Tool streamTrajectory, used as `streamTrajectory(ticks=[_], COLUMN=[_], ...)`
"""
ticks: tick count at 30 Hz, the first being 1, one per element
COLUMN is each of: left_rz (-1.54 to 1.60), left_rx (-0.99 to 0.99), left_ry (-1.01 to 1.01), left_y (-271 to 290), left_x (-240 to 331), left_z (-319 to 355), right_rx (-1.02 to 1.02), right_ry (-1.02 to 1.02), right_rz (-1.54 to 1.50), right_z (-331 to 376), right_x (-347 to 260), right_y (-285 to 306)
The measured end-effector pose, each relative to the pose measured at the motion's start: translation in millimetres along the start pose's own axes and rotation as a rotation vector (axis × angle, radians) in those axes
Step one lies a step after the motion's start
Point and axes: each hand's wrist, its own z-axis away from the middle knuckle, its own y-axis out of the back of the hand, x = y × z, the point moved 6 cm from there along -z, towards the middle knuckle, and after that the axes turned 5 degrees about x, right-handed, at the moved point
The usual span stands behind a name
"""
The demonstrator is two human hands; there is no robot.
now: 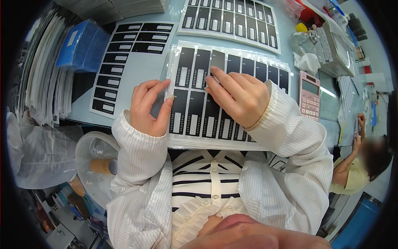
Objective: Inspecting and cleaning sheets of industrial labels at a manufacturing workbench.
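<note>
A stack of clear plastic-covered sheets [232, 62] carrying rows of black rectangular labels lies in front of me on the pale blue table [145, 70]. My left hand [149, 108] rests on the stack's left edge, thumb and fingers pressing the sheet flat. My right hand [238, 93] lies across the middle of the top sheet, fingertips touching one black label [217, 62] in the upper row. Neither hand lifts anything off the sheet.
Two more label sheets lie at the left [124, 62] and at the back [232, 20]. A pink calculator [309, 95] sits to the right. Blue packets [83, 45] and stacked paper [45, 83] stand left. Another person [365, 162] works at right. A tape roll in a bag [101, 166] hangs below the table's edge.
</note>
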Motion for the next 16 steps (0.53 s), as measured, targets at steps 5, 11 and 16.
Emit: streamTrajectory(ticks=[5,11,16], left_rz=[0.002,0.000,0.033], left_rx=[-0.014,-0.011,-0.002], left_ry=[0.023,0.009,0.030], left_y=[0.4,-1.4,-2.4], left_x=[-0.1,-1.4,-3.4], left_z=[-0.2,0.2,0.7], right_rx=[-0.053,-0.032,-0.085], right_ry=[0.029,0.046,0.024], right_rz=[0.029,0.065,0.076], right_z=[3.0,2.4,2.3], right_x=[-2.0,-3.9,-7.2], right_y=[-5.0,-3.9,-5.8])
